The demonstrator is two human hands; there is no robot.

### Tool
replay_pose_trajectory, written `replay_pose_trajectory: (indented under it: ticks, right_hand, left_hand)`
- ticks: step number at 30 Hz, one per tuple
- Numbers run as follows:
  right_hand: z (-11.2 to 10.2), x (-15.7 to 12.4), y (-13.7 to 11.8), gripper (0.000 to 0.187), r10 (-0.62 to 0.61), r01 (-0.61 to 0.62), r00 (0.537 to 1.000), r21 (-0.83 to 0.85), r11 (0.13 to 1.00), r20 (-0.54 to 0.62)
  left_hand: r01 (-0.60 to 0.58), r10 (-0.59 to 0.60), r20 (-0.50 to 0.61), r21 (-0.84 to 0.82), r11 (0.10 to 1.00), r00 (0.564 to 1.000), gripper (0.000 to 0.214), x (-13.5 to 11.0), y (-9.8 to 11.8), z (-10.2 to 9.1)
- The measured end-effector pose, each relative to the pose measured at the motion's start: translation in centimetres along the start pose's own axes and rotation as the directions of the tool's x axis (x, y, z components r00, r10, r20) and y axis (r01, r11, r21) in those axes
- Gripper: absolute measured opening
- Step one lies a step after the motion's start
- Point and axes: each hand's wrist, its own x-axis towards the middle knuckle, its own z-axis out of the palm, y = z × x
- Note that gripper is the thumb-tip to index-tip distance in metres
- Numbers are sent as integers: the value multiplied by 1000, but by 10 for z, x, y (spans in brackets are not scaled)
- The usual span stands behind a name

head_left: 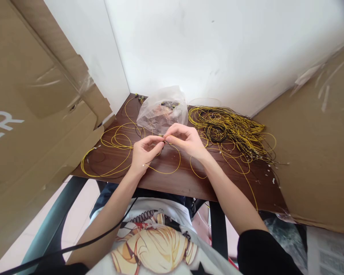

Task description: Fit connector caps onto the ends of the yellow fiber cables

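My left hand [145,152] and my right hand [185,139] meet fingertip to fingertip above the table. Both are closed in a pinch on a thin wire at a small dark end piece, mostly covered by my fingers. From there the yellow wire [166,173] loops down over the tabletop. Just behind my hands sits a clear plastic bag [176,117] with small dark and yellow parts inside. To its right lies a large tangled bundle of yellow and black wires [227,128].
Loose yellow wire loops [114,143] spread over the left of the brown table [172,183]. Small black and yellow parts [140,97] lie in the back corner. Cardboard boxes stand left [40,95] and right [312,152]. A white wall [195,46] rises behind.
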Motion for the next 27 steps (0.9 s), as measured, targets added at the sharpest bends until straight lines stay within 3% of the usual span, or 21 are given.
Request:
replay_pose_trajectory:
  ticks: [5,11,14,17,18,19,20,22,24,27]
  right_hand:
    - [-4,1,-6,17,47,-28,991,145,989,-129]
    - [-27,4,-18,23,-12,185,927,431,883,-376]
    - [-44,2,-25,10,4,364,867,641,675,-497]
    - [-61,-2,-26,23,92,504,823,795,339,-561]
    - [-66,-3,-24,27,118,514,818,809,286,-562]
    - [-70,-3,-21,28,137,508,815,808,297,-563]
    - [-73,-2,-17,27,147,485,812,792,370,-565]
    - [-72,2,-8,23,130,369,821,691,622,-556]
    - [-64,5,-2,27,96,196,867,511,837,-489]
    - [-39,6,1,39,119,-20,943,303,953,-311]
  left_hand:
    - [13,-14,14,30,999,1000,19,0,0,1]
    - [-7,4,34,82,997,999,16,0,-3,-1]
    - [-50,44,44,144,988,998,14,1,-5,-2]
    - [-84,77,43,186,979,996,12,1,-6,-2]
    - [-81,75,42,184,980,996,12,1,-5,-2]
    - [-72,66,41,174,982,997,12,1,-4,-2]
    - [-59,53,40,160,985,998,12,1,-3,-1]
    - [-31,27,33,121,992,999,13,0,-1,0]
    - [-6,4,27,79,997,1000,15,0,-1,0]
    - [20,-21,25,15,1000,999,17,1,-2,0]
